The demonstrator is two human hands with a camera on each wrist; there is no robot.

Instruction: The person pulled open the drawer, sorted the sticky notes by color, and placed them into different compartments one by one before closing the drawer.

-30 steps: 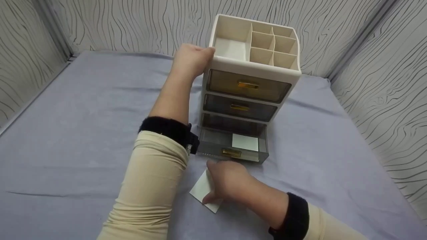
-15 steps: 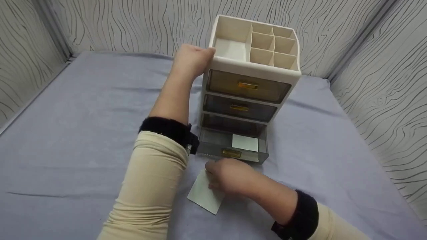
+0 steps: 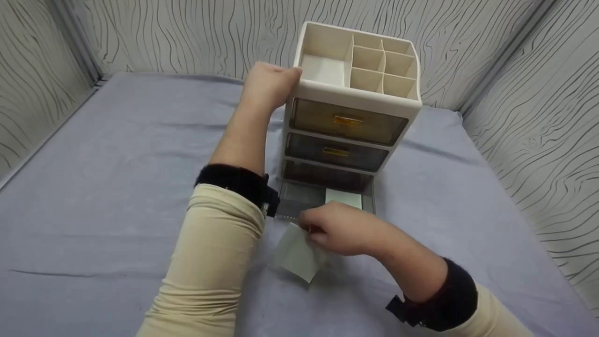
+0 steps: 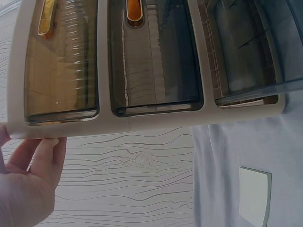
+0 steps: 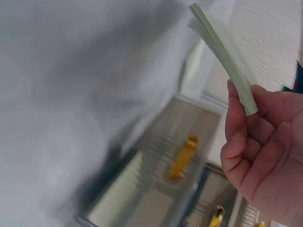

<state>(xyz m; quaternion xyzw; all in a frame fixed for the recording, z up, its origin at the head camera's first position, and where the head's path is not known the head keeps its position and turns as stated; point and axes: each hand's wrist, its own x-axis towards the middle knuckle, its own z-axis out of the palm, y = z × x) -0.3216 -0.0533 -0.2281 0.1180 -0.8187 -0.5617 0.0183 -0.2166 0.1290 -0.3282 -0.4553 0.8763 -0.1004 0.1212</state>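
My left hand [image 3: 271,84] grips the upper left rim of a white drawer organizer [image 3: 358,93], its thumb over the edge. In the left wrist view its fingers lie against the organizer's side. My right hand [image 3: 348,229] pinches a pale green notepad [image 3: 299,257] by one end, between thumb and fingers. The right wrist view shows this notepad [image 5: 220,49] edge-on, above the cloth. Behind the right hand, the bottom drawer [image 3: 299,194] is pulled out. Another pale notepad [image 3: 345,197] lies in its right part. The right hand covers the drawer's front handle.
A further pale notepad [image 4: 254,196] lies on the cloth beside the organizer, hidden from the head view. Two upper drawers with gold handles [image 3: 347,120] are closed. Divided compartments [image 3: 383,68] top the organizer. Wood-patterned panels [image 3: 187,37] stand around the grey-blue cloth [image 3: 117,187].
My right hand has lifted the notepad off the cloth and moved up and right, in front of the open drawer. My left hand has stayed on the organizer's rim.
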